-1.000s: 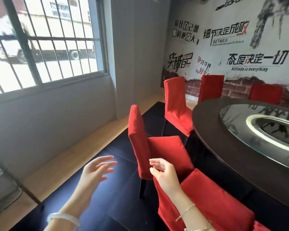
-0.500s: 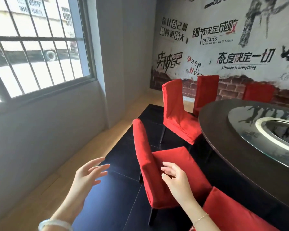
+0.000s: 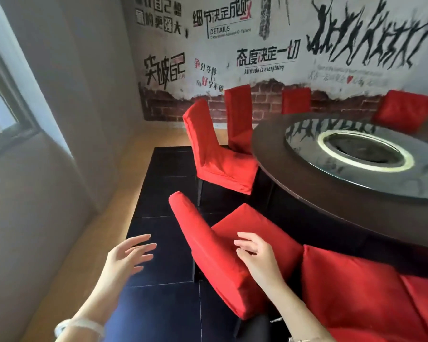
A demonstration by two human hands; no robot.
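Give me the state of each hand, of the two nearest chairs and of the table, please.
Left hand: open, fingers spread, holding nothing, above the dark floor.
Right hand: open, fingers relaxed, over the nearest chair; contact cannot be told.
Nearest chair: upright, red cover on, seat toward the table.
Second chair: upright, red cover on, seat close to the table rim.
Round table: standing, glass turntable lying flat on it.

You are holding both forearms out ahead of you. Your left hand (image 3: pixel 129 255) is hovering to the left of the red chair (image 3: pixel 208 245), fingers spread and relaxed. Your right hand (image 3: pixel 257 255) is hanging over that chair's back, fingers loosely extended, gripping nothing.
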